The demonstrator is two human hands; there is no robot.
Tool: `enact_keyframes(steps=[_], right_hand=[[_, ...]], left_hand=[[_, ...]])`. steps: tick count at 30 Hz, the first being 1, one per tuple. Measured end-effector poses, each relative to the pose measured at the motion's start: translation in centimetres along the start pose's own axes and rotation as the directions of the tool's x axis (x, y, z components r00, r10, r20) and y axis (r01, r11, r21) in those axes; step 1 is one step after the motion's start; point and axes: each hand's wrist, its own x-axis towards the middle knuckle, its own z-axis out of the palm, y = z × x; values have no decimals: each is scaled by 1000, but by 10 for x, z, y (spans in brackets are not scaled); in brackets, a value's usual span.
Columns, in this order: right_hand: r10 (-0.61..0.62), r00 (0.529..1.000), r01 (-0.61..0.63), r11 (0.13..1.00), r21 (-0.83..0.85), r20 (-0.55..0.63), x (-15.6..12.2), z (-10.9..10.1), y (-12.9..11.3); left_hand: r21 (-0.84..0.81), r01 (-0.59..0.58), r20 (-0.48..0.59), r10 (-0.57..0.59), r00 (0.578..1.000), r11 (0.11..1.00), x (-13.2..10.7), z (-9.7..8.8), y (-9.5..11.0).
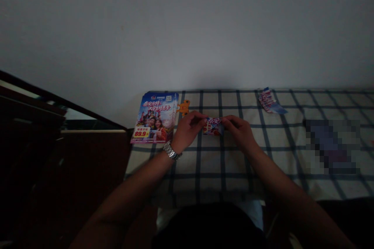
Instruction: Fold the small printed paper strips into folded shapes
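Note:
Both my hands meet over a checked cloth [222, 163] and pinch a small folded leaflet [213, 126] between them. My left hand [187, 130], with a metal watch [172, 151] on its wrist, grips the leaflet's left end. My right hand [240, 130] holds the right end with closed fingers. The folded leaflet is colourful, blue and red, with white lettering. A stack of flat leaflets [154, 117] of the same print lies just left of my left hand.
A pile of folded leaflets [270, 102] lies at the far right of the cloth near the wall. A small orange bear figure [183, 107] shows beside the stack. Dark wooden furniture [73, 155] stands to the left. A blurred patch [333, 146] covers part of the cloth.

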Motion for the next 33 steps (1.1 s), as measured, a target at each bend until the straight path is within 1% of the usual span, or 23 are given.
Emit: enact_keyframes(steps=[7,13,15,18,20,22,24,27,30,33], right_hand=[[-16,1000,16,1000,-11,-8,0,-1,3],[-23,1000,24,999,-46,21,-1,-2,5],[-24,999,25,999,-21,30,0,-2,7],[-11,999,8,997,75,43,1,-1,9],[-14,999,10,996,91,33,1,-1,7],[-33,999,31,998,49,22,1,0,2],[-45,998,45,999,5,37,0,1,-3],[-24,998,27,998,-49,65,-1,4,-7],[8,999,-2,993,-115,53,-2,5,-6],[11,998,-3,992,-124,61,-2,4,-5]], left_hand=[[-4,11,-2,-11,1000,1000,0,1,0],[4,3,-2,-3,1000,1000,-1,0,0],[2,4,-2,-4,1000,1000,-1,0,-1],[-10,19,-8,-19,1000,1000,0,-1,-3],[-27,31,-13,-32,999,999,0,-1,-3],[-41,40,-14,-40,999,998,0,-2,-2],[-36,35,-3,-35,999,999,0,-1,-1],[1,18,29,-18,999,1000,-2,0,-1],[29,25,50,-26,998,999,-3,1,-1],[36,30,59,-32,998,999,-4,2,-2]])
